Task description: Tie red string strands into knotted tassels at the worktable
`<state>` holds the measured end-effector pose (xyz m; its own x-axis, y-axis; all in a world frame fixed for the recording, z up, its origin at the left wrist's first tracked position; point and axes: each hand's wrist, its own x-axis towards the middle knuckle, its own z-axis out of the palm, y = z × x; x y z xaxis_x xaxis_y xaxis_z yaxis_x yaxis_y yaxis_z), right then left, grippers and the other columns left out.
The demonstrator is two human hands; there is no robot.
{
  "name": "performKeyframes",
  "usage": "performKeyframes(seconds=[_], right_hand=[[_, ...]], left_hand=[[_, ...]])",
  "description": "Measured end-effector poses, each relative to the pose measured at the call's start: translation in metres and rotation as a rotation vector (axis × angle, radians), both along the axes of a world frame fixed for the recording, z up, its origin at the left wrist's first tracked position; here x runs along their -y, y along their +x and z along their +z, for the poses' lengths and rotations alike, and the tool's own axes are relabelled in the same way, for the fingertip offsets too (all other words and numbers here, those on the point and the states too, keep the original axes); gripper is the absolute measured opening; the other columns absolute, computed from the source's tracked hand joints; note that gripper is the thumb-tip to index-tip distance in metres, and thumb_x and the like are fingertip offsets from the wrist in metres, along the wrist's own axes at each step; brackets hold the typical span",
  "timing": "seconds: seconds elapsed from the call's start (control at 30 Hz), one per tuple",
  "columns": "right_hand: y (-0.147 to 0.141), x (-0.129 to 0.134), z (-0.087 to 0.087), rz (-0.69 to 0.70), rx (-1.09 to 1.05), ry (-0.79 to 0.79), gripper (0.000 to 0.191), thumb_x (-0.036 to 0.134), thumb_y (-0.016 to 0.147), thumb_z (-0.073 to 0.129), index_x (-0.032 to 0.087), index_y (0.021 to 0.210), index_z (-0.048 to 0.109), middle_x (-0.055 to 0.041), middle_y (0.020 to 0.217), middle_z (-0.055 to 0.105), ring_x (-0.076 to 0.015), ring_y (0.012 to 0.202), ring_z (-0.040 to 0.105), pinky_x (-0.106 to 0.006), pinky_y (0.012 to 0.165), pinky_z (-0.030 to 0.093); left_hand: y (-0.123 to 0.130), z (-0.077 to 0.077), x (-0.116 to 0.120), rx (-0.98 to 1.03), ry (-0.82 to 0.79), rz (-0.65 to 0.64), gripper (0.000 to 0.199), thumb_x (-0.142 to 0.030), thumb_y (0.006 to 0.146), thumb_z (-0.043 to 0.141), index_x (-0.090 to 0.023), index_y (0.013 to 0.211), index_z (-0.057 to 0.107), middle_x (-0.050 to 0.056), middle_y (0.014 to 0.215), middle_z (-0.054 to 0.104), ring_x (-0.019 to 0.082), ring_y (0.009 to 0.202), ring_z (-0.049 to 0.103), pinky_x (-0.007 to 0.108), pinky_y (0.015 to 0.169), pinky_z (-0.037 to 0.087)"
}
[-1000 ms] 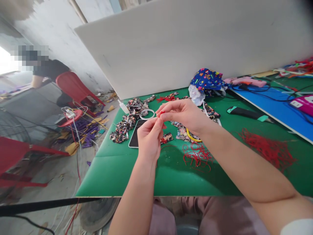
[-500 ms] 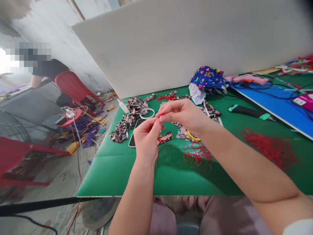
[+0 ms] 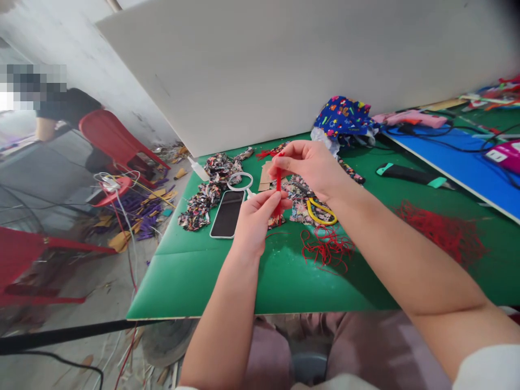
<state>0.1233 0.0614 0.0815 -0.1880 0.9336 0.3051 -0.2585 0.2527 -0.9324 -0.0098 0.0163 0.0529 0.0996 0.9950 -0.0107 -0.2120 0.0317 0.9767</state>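
Note:
A short red strand bundle stands upright between my two hands. My left hand pinches its lower part, and my right hand pinches its top end. Beneath them on the green table lie yellow-handled scissors on floral fabric, partly behind my right hand. A tangle of red cord rests nearer me. Left of my left hand are a phone, a white ring and crumpled floral fabric.
Farther right are a utility knife, a blurry red thread pile and a blue board. A white bottle stands near the left edge. A person sits beyond, on a red chair.
My hands have moved apart, the right one up and the left one slightly down. The red bundle now shows between them, and the scissors are more exposed.

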Motion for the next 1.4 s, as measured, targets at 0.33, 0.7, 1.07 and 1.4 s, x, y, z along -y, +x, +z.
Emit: performKeyframes(seconds=[0.33,0.7,1.07,1.4], right_hand=[[0.012,-0.015,-0.005,-0.129,0.022,0.006,0.021,0.029,0.069,0.073,0.015,0.065,0.057,-0.0010,0.063,0.065,-0.0114,0.064,0.064,-0.030,0.073,0.054],[0.002,0.004,0.003,0.081,0.185,0.061,0.014,0.027,0.065,0.074,0.016,0.066,0.065,-0.0058,0.099,0.065,-0.0148,0.085,0.061,-0.032,0.076,0.050],[-0.001,0.010,0.007,0.107,0.109,0.031,0.021,0.037,0.067,0.072,0.017,0.073,0.069,-0.0030,0.080,0.068,-0.0123,0.074,0.061,-0.029,0.073,0.049],[0.007,0.012,0.015,0.035,0.204,0.110,0.025,0.041,0.069,0.070,0.018,0.078,0.071,-0.0034,0.080,0.070,-0.0147,0.080,0.063,-0.030,0.075,0.048]], left_hand=[[0.002,-0.014,-0.004,-0.042,-0.134,-0.168,0.019,-0.031,0.071,0.070,-0.015,0.079,0.071,0.003,0.072,0.072,0.013,0.071,0.066,0.027,0.076,0.049],[-0.001,-0.007,-0.005,0.012,0.351,0.065,0.034,-0.029,0.079,0.062,-0.025,0.113,0.062,0.004,0.120,0.063,0.016,0.110,0.058,0.029,0.092,0.046],[0.002,-0.001,0.001,0.089,0.270,0.209,0.015,-0.031,0.075,0.067,-0.019,0.082,0.069,-0.002,0.062,0.061,0.001,0.039,0.035,0.017,0.036,0.026],[0.000,0.004,0.005,-0.053,0.263,0.270,0.018,-0.035,0.074,0.066,-0.020,0.081,0.071,-0.002,0.062,0.061,0.002,0.039,0.030,0.020,0.038,0.020]])
